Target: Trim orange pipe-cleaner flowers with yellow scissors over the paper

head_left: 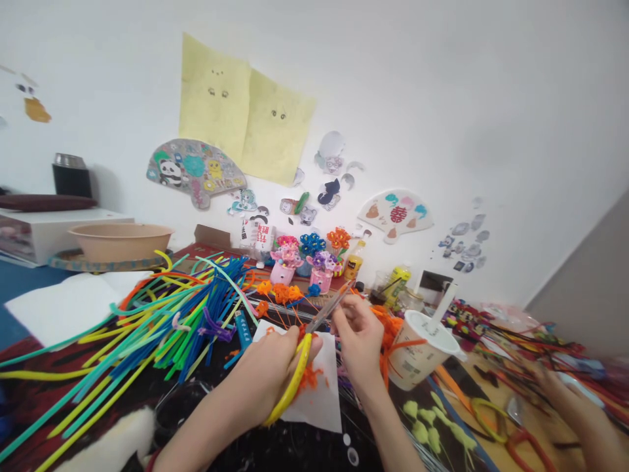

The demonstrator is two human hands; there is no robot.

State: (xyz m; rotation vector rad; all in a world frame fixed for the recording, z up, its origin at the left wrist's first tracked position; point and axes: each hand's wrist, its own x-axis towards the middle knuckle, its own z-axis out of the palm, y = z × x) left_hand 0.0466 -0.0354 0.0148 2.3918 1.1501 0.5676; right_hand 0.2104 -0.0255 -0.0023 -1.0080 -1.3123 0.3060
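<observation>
My left hand is closed around scissors with yellow handles. Their blades point up and away, towards my right hand. The fingers of that hand are bent into a pinch right beside the blades; what they hold is hidden or too small to make out. Beneath both hands lies a white sheet of paper scattered with orange fuzzy clippings. Orange pipe-cleaner flowers rest just beyond.
On the left spreads a heap of coloured pipe cleaners. A lidded paper cup with a straw stands close to my right wrist. Finished flower pots line the back. At far right, another person's hand is near red-and-yellow-handled scissors.
</observation>
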